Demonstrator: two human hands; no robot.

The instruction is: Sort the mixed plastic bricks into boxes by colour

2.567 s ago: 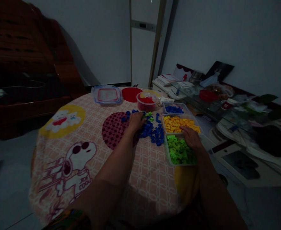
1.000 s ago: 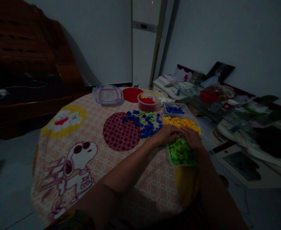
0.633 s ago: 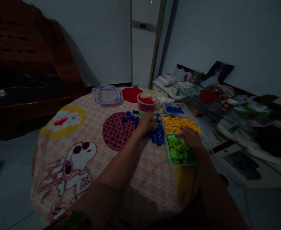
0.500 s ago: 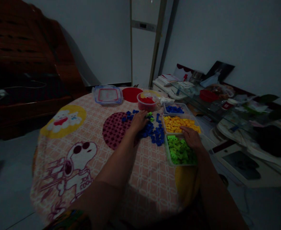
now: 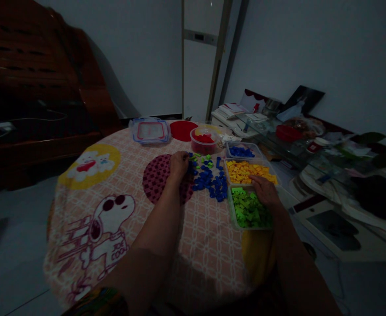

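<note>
My left hand is at the left side of a scattered heap of small blue toy bricks on the tablecloth. Its fingers are bent and cupped against the nearest bricks, with the fingertips partly hidden. A few light green bricks lie among the blue ones. My right hand rests with fingers extended over the shared edge of two clear plastic boxes. One holds yellow bricks, the nearer one green bricks. Behind them, another box contains blue bricks.
A round tub with red pieces stands behind the heap. At the far left of the table is a clear box lid with a blue rim. A cluttered glass shelf runs along the right; a wooden bench stands left.
My left hand has moved left from over the heap to its left side, uncovering green and blue bricks. The outlying blue bricks there are now hidden or shifted right. My right hand stays put.
</note>
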